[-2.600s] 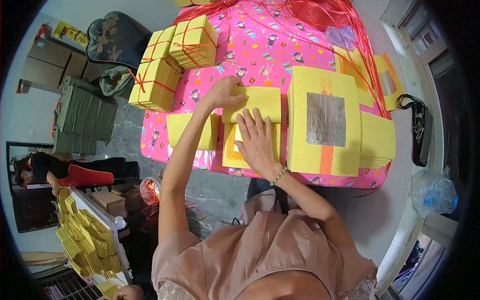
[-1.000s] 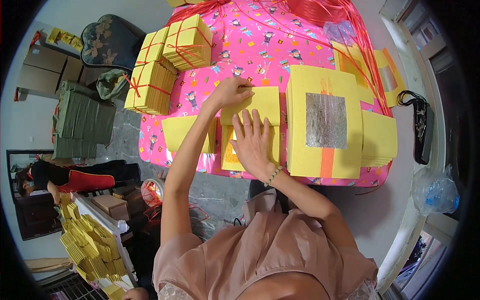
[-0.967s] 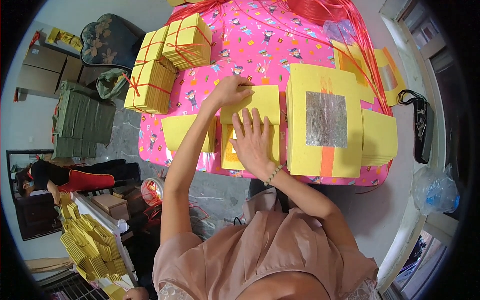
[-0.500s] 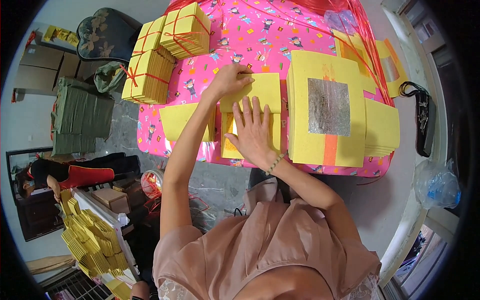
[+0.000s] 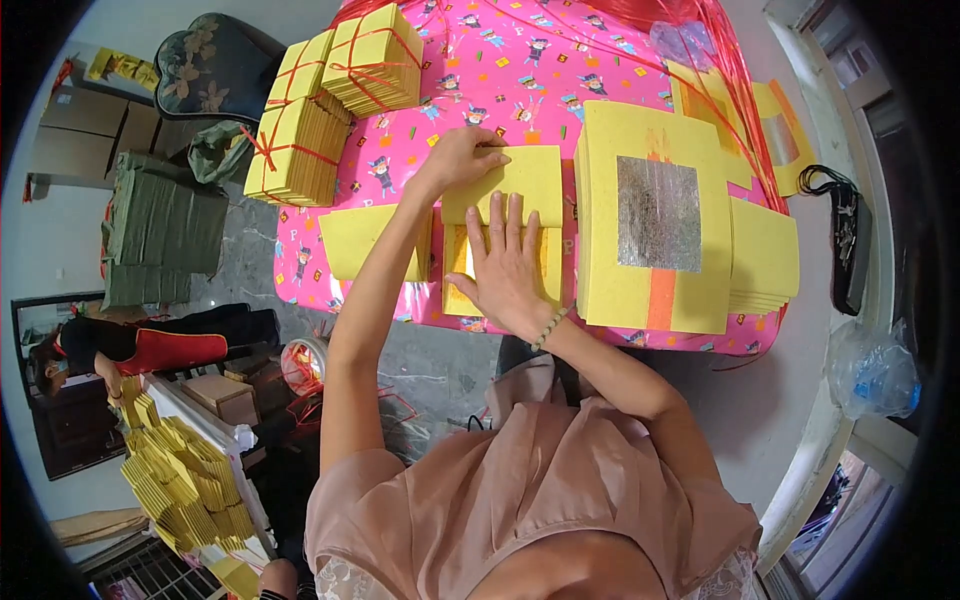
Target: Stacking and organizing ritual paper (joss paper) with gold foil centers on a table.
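A yellow paper sheet [image 5: 530, 180], its far part folded over toward me, lies at the near middle of the table. Below the fold its lower part shows an orange and shiny patch. My left hand [image 5: 462, 160] has its fingers curled on the far left corner of the folded part, thumb and fingertips on the paper. Spread flat across the fold, my right hand [image 5: 510, 265] presses the sheet with fingers apart; a beaded bracelet circles that wrist. To the right stands a thick stack of yellow sheets [image 5: 600, 290], a silver square and orange stripe on top.
Folded yellow papers [image 5: 370, 240] lie left of my sheet, and more folded ones [image 5: 765, 250] at the right edge. Bundles tied with red string [image 5: 372, 60] stand far left. Red strands [image 5: 735, 90] hang far right. A co-worker [image 5: 170, 345] handles yellow papers at another table on the left.
Both hands stay on the sheet almost unmoved. The co-worker at the left has shifted slightly.
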The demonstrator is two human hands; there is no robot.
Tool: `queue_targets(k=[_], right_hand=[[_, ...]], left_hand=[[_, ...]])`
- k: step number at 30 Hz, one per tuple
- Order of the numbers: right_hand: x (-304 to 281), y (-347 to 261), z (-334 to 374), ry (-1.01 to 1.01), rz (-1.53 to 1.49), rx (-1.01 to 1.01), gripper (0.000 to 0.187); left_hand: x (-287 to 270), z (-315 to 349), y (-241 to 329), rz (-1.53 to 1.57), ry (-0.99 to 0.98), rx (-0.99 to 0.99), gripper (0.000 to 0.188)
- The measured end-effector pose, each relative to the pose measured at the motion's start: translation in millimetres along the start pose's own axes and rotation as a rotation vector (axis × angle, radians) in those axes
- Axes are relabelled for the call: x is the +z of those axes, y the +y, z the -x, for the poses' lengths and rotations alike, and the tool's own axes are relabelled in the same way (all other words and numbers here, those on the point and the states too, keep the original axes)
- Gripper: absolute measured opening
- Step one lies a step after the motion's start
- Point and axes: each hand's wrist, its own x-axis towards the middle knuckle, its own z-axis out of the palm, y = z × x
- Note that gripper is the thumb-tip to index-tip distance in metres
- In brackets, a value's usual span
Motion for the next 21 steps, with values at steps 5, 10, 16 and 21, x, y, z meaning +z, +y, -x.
queue_targets(k=[5, 10, 16, 21], right_hand=[[2.9, 1.2, 0.6, -0.015, -0.027, 0.007, 0.094], [1.5, 3.5, 0.3, -0.012, -0.021, -0.022, 0.092], [3.5, 6.8, 2.5, 0.022, -0.061, -0.043, 0.092], [3.1, 10.1, 5.0, 0.089, -0.174, -0.044, 0.094]], left_hand=[[3.9, 0.3, -2.7, 0.054, 0.046, 0.022, 0.036], [7.2, 0.4, -2.8, 0.081, 0.056, 0.009, 0.035], [8.5, 2.3, -1.8, 0.138, 0.071, 0.017, 0.033], [8.7, -0.2, -3.4, 0.129, 0.058, 0.046, 0.033]])
